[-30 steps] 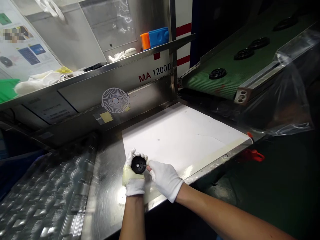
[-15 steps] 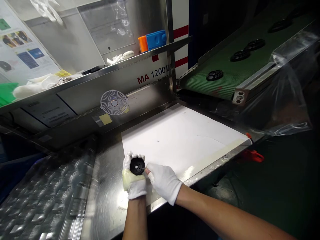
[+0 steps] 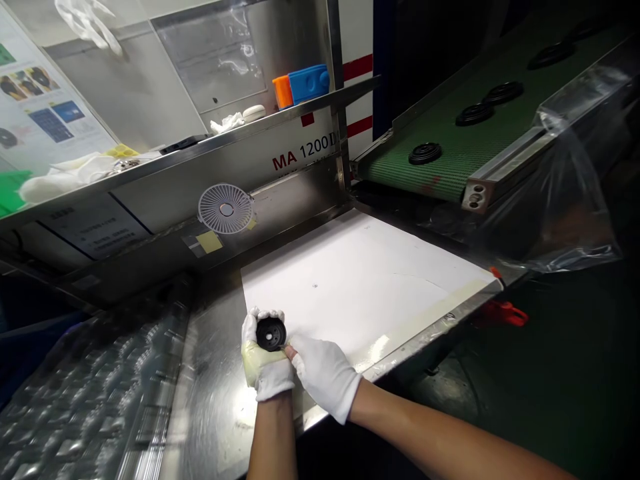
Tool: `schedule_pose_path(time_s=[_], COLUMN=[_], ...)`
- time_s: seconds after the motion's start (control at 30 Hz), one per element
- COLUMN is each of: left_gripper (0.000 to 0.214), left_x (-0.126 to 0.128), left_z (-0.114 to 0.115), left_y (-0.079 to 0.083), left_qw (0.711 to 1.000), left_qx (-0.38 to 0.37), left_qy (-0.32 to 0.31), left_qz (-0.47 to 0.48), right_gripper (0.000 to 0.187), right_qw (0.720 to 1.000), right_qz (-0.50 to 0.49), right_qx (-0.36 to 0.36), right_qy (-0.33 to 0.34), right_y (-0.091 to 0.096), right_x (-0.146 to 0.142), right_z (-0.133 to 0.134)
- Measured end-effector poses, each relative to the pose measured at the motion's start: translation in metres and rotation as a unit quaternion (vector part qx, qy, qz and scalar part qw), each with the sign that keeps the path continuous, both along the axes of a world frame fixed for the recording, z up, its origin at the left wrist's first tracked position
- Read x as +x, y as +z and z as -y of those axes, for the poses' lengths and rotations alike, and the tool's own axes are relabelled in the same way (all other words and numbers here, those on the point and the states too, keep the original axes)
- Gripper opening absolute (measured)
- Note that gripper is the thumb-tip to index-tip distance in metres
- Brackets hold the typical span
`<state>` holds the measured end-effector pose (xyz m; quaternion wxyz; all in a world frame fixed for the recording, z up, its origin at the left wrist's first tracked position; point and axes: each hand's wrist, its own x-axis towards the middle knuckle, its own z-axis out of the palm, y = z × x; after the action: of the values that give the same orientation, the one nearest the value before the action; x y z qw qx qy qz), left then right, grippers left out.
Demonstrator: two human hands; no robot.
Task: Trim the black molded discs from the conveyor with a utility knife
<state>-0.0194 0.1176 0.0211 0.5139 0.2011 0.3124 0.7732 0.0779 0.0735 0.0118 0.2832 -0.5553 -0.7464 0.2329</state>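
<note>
A round black plastic part (image 3: 271,335), like a small wheel with a light hole at its middle, rests in my left hand (image 3: 265,367). That hand wears a white glove with a yellowish palm, and its fingers curl round the part's far edge. My right hand (image 3: 323,373), also in a white glove, is closed in a pinch at the part's lower right rim. A bare fingertip shows there. Whatever small thing the pinch holds is too small to make out. Both hands are over the near edge of a white sheet (image 3: 350,280) on the metal bench.
On the right, several black round parts (image 3: 425,153) lie on a green conveyor belt (image 3: 450,173). Clear trays (image 3: 90,387) stand at the left. A small fan (image 3: 226,209) is on the back panel, below a shelf holding a blue and orange box (image 3: 309,83). Red clamp handles (image 3: 505,313) stick out at the bench edge.
My right fingertips have shifted slightly down along the rim of the black part, which is tilted or turned a little. The camera view has moved slightly.
</note>
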Motion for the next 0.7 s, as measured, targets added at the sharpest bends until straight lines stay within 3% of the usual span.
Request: schedule_pose_path(time_s=[0.23,0.43,0.7], left_gripper=[0.004,0.005,0.012], left_x=[-0.003,0.010,0.016], left_z=[-0.006,-0.005,0.000], left_y=[0.013,0.017,0.023], left_qw=[1.000,1.000,0.999], left_qx=[0.003,0.009,0.024], left_qy=[0.007,0.002,0.014], left_qz=[0.020,0.023,0.021], right_gripper=[0.031,0.027,0.027], right_qw=[0.996,0.995,0.979], right_qz=[-0.091,-0.103,-0.202], right_qx=[-0.011,-0.003,-0.023], right_qy=[0.016,-0.011,0.031], right_y=[0.004,0.018,0.021], right_x=[0.010,0.016,0.028], right_z=[-0.006,-0.008,-0.009])
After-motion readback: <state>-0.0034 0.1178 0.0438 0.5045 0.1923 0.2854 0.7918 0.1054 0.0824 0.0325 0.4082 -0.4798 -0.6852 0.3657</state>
